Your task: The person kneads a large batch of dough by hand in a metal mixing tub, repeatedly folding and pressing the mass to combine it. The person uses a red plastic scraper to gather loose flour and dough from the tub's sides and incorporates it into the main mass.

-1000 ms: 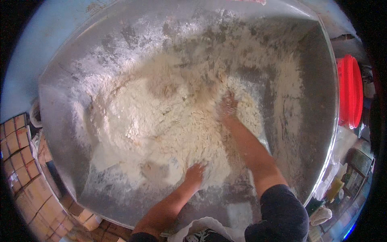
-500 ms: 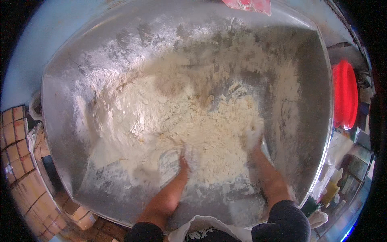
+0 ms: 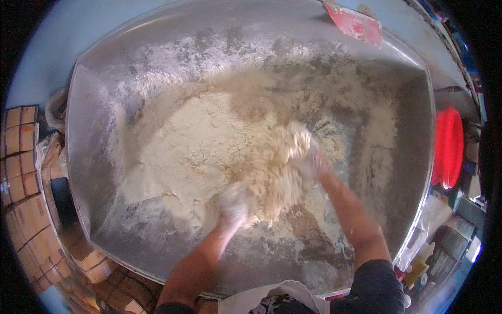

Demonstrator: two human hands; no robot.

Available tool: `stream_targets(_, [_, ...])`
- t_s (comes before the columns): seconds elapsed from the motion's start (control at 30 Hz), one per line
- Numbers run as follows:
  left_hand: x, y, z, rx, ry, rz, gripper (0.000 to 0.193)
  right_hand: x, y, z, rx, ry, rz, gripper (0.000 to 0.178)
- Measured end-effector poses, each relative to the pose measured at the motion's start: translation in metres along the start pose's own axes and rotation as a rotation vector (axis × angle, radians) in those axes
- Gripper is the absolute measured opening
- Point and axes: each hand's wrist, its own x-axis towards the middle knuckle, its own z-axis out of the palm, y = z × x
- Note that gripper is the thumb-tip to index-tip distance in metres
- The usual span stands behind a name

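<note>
Half a second on, now bunching floury mix [image 3: 269,180] between left hand [image 3: 234,209] and right hand [image 3: 312,163], baring more trough [image 3: 261,261]; blurring too much to tell grip.

The right hand [image 3: 312,161] reaches farther than the left hand [image 3: 233,210].

The trough [image 3: 90,157] looks smooth metal, the flour [image 3: 196,138] rough and matt.

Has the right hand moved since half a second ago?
Yes: judged against the metal trough, the right hand has moved leftward and toward the trough's far side.
</note>
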Motion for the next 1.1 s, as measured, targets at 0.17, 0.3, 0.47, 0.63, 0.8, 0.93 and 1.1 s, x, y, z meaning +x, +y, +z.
stream_targets(0.17, [-0.028,-0.076,-0.164,-1.099,-0.309,-0.309,0.038,0.106,0.057,-0.044,0.585,-0.269,0.242,0.07])
stream_targets(0.3, [0.017,-0.125,-0.16,-0.12,-0.085,0.109,0.047,0.15,0.07,0.041,0.552,-0.425,0.285,0.065])
stream_targets(0.47, [0.061,-0.085,-0.047,-1.215,-0.099,-0.381,0.054,0.105,0.026,0.187,0.436,-0.586,0.117,0.06])
stream_targets(0.63, [0.047,-0.046,-0.014,-0.588,-0.24,-0.11,0.05,0.028,-0.009,0.175,0.62,-0.637,0.14,0.054])
stream_targets(0.8, [0.033,-0.016,0.006,-1.172,-0.391,-0.026,0.044,-0.021,-0.004,0.098,0.701,-0.58,0.221,0.049])
stream_targets(0.93, [-0.002,0.004,-0.005,-0.593,-0.231,-0.005,0.048,-0.082,0.037,0.033,0.607,-0.567,0.334,0.045])
stream_targets(1.1, [-0.001,-0.027,-0.054,-0.307,-0.265,-0.246,0.046,-0.114,0.078,0.011,1.148,-0.348,0.907,0.043])
